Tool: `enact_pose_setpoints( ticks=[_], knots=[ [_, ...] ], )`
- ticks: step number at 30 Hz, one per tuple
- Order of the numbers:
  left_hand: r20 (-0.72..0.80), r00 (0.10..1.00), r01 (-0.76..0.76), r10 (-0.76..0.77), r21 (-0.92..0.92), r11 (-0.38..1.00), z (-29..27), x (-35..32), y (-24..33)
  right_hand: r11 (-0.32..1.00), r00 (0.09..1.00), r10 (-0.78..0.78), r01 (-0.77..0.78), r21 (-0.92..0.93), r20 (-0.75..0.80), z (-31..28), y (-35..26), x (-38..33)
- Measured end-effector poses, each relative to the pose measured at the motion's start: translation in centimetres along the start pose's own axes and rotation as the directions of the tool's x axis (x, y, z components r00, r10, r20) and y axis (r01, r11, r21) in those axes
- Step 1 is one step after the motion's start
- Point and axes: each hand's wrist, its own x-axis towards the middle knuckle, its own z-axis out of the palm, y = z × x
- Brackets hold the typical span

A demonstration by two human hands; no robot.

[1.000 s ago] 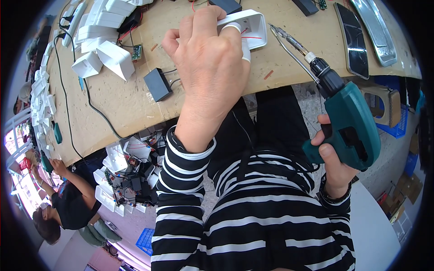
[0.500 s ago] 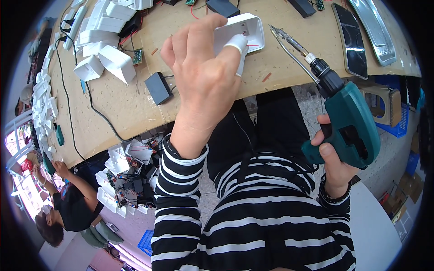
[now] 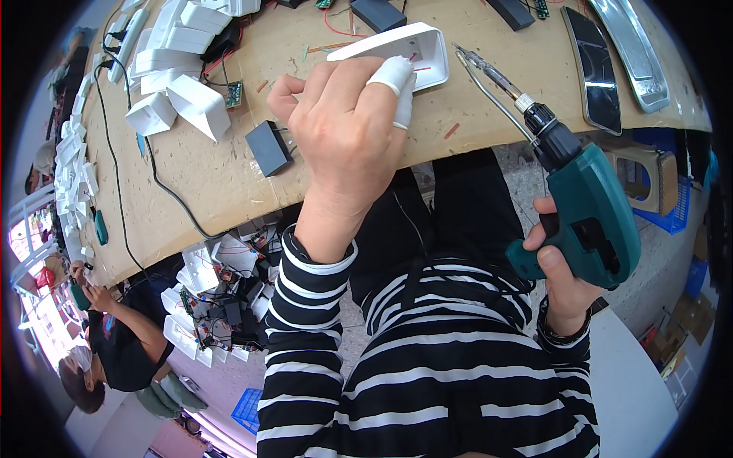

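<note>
My left hand (image 3: 347, 126) reaches over an open white plastic case (image 3: 434, 57) on the table. White coverings wrap its thumb and a finger, which are pressed together. A thin red wire (image 3: 423, 69) sticks out at their tips, inside the case; the exact grip is partly hidden. In my right hand (image 3: 563, 278) is a teal soldering gun (image 3: 592, 206), held by its handle with a finger at the trigger. Its metal tip (image 3: 467, 53) and curved feed tube point up toward the case's right side, apart from it.
A black box (image 3: 269, 148) lies left of my left hand. Beyond it are stacked white cases (image 3: 172, 61) and a green circuit board (image 3: 234, 94). A phone (image 3: 594, 72) and metal tray (image 3: 630, 57) lie at right. A bin of wired parts (image 3: 221, 298) stands below; a co-worker (image 3: 126, 336) sits left.
My left hand has shifted slightly down, its fingers curling closer together and uncovering more of the case's left rim. The soldering gun is almost still. The co-worker's hands have moved closer together.
</note>
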Motion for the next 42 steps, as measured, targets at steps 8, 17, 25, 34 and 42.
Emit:
enact_pose_setpoints(
  ticks=[8,17,25,34,42],
  knots=[
    [-0.017,1.0,0.019,-0.018,0.106,0.994,0.2,0.0,0.3,1.0,1.0,0.023,-0.023,-0.005,0.009,0.0,0.0,0.0],
    [0.042,0.999,-0.001,-0.007,0.181,0.984,0.0,0.1,0.2,0.999,0.997,0.049,-0.049,0.001,0.064,0.0,0.2,0.1],
    [0.005,0.998,0.064,-0.066,0.212,0.975,0.2,0.2,0.9,1.0,0.992,0.024,-0.024,-0.004,0.122,-0.2,0.6,-0.1],
    [0.12,0.993,-0.058,0.01,0.401,0.914,-0.1,1.9,1.8,0.998,0.99,0.068,-0.069,0.001,0.12,0.1,1.0,0.1],
    [0.083,0.992,0.074,-0.098,0.251,0.965,1.2,1.2,0.8,0.998,0.982,0.062,-0.058,-0.029,0.179,0.1,1.3,0.6]
  ],
)
